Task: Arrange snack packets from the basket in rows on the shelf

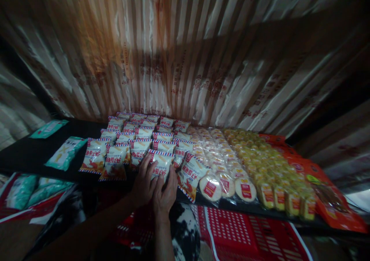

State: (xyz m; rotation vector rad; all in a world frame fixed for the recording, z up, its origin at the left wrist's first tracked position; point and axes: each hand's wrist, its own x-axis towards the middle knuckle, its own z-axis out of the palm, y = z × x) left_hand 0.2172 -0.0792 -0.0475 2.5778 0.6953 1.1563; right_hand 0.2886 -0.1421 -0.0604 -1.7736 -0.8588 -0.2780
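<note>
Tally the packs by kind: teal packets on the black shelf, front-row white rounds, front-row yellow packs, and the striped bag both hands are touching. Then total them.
Teal packets on the black shelf: 2
White rounds, front row: 3
Yellow packs, front row: 4
Striped bag touched by the left hand and right hand: 1
Total: 10

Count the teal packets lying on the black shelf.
2: one teal packet is at the left end of the black shelf, another nearer, beside the striped-edge bags. Those bags could hide more.
</note>
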